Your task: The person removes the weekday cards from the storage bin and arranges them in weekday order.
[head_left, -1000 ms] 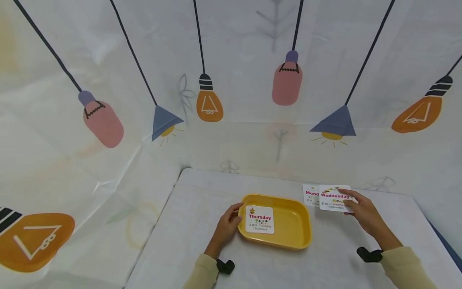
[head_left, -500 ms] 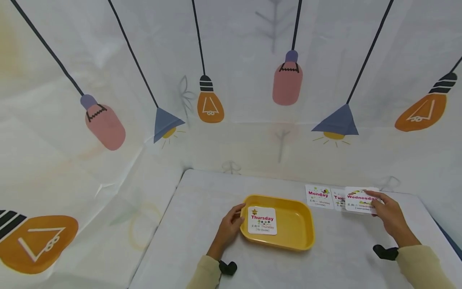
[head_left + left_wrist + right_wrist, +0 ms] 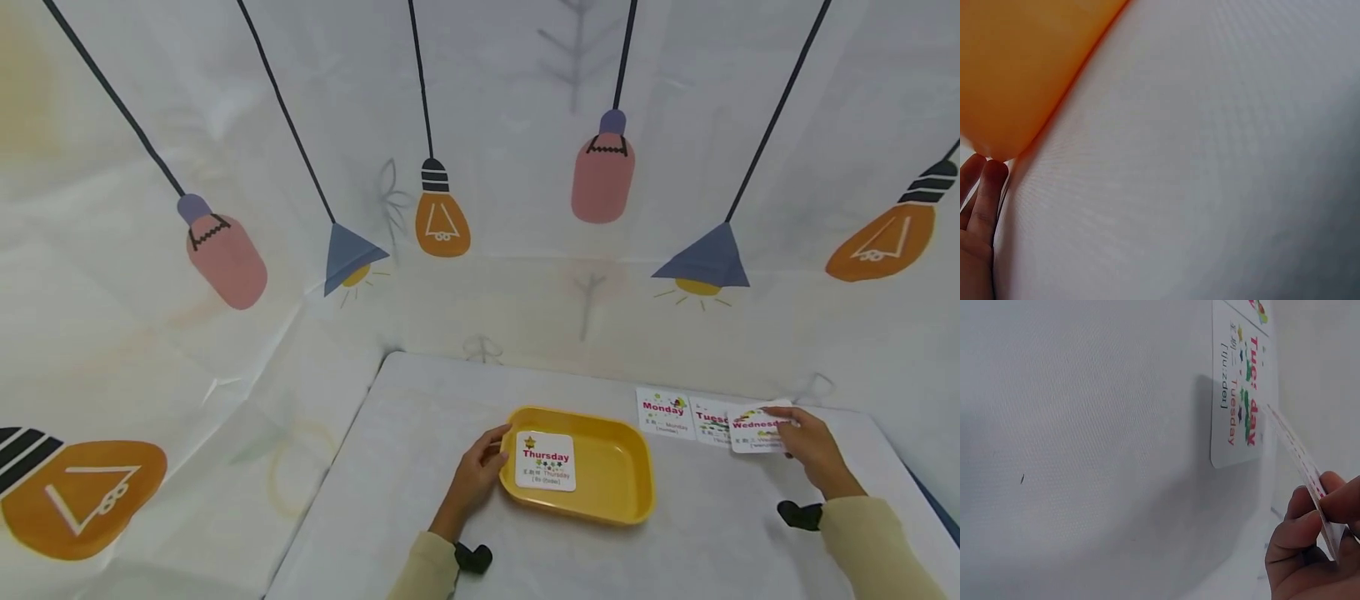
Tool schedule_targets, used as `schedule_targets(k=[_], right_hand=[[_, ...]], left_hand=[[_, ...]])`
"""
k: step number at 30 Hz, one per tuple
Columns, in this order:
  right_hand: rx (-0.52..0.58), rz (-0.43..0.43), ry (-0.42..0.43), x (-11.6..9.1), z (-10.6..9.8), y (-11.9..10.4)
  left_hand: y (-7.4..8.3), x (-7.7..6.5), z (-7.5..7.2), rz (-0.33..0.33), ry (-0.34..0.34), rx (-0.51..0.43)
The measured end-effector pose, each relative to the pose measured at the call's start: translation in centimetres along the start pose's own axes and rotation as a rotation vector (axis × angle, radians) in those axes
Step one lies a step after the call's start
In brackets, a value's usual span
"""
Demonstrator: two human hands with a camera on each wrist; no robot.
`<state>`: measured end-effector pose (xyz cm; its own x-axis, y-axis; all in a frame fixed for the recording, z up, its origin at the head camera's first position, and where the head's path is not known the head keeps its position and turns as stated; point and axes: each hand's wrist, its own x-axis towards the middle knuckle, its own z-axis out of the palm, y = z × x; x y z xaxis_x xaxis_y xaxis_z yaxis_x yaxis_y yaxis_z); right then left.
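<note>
My right hand [image 3: 817,454] pinches the white Wednesday card [image 3: 752,440] between thumb and fingers at its right edge. In the right wrist view that card [image 3: 1294,450] is tilted, seen nearly edge-on, raised over the table beside the Tuesday card [image 3: 1222,425]. In the head view it overlaps the right part of the Tuesday card [image 3: 707,423]. The Monday card [image 3: 665,429] lies just left of Tuesday. My left hand [image 3: 478,468] holds the left rim of a yellow tray [image 3: 618,515], its fingertips [image 3: 994,172] against the tray's side. A Thursday card [image 3: 545,479] lies in the tray's left half.
A white cloth covers the table [image 3: 697,550], with its back edge just behind the row of cards. White sheeting [image 3: 510,317] printed with hanging lamps and bulbs rises behind and to the left. Black bands [image 3: 474,558] are worn at both wrists.
My right hand has moved right with the Wednesday card, then slightly down, uncovering Monday and part of Tuesday. The left hand stays on the tray; the view shifts slightly.
</note>
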<state>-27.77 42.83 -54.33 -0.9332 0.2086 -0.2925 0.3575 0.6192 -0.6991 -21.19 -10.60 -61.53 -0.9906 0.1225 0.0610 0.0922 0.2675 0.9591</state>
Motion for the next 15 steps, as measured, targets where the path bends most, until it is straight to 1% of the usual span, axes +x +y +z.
schedule_targets(k=[4, 8, 15], right_hand=[[-0.039, -0.029, -0.014, 0.5, -0.3, 0.4], [-0.077, -0.049, -0.013, 0.8, -0.6, 0.9], [-0.083, -0.003, 0.003, 1.2, -1.6, 1.5]], left_hand=[[-0.8, 0.2, 0.2, 0.02, -0.001, -0.008], [-1.2, 0.2, 0.1, 0.039, -0.015, -0.029], [-1.0, 0.2, 0.1, 0.053, -0.028, -0.035]])
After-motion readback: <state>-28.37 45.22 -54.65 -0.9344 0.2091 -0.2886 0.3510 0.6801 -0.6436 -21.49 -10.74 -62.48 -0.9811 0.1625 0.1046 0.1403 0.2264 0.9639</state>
